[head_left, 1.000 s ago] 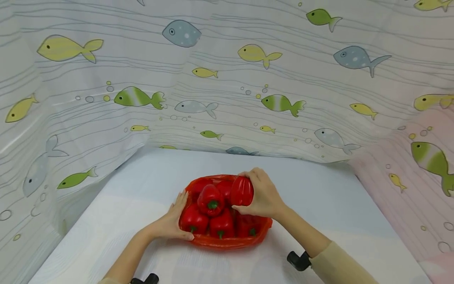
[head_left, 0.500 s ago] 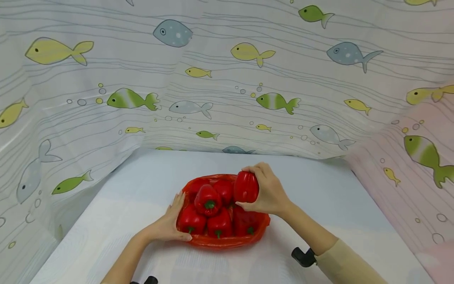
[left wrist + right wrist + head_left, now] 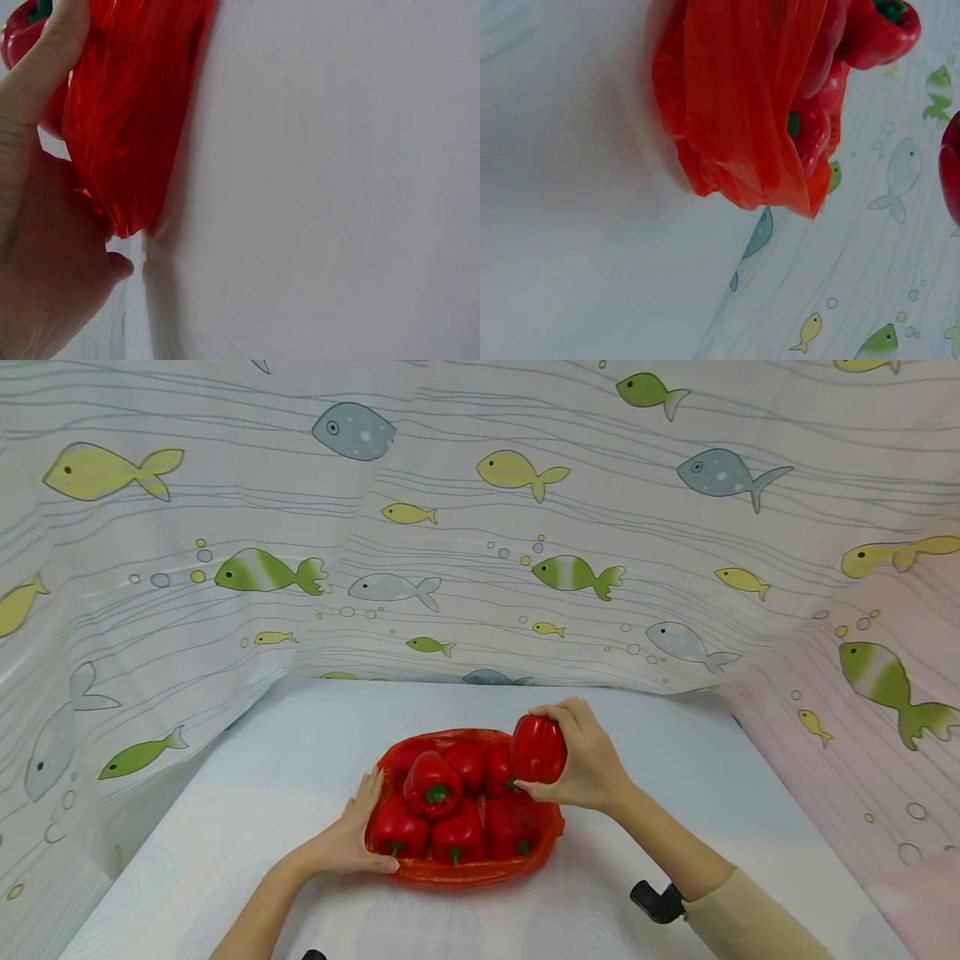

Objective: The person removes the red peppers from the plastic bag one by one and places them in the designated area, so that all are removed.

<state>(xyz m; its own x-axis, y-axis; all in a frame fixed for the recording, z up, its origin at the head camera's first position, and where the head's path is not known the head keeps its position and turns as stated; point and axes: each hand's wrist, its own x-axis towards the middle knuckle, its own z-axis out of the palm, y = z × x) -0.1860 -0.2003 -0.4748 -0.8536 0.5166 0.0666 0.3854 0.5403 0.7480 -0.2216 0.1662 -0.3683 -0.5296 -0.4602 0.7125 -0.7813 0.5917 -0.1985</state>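
A red plastic bag [image 3: 465,878] with its mouth spread wide lies on the table, filled with several red bell peppers [image 3: 459,835]; one pepper [image 3: 432,785] sits on top. My left hand [image 3: 341,843] holds the bag's left end, thumb along the front and fingers along the back. In the left wrist view the thumb lies against the bag's side [image 3: 139,112]. My right hand [image 3: 588,764] grips a red bell pepper [image 3: 538,749] above the bag's back right side. That pepper [image 3: 951,169] shows at the right edge of the right wrist view; the right hand is out of that view.
A white table [image 3: 247,793] surrounds the bag. Behind and on both sides hangs a fish-patterned curtain [image 3: 450,543]. A black device [image 3: 657,903] is fixed at the right wrist.
My right hand has lifted the pepper slightly upward and to the right relative to the bag, uncovering another pepper beneath. The left hand keeps its place on the bag. The head view has shifted a little.
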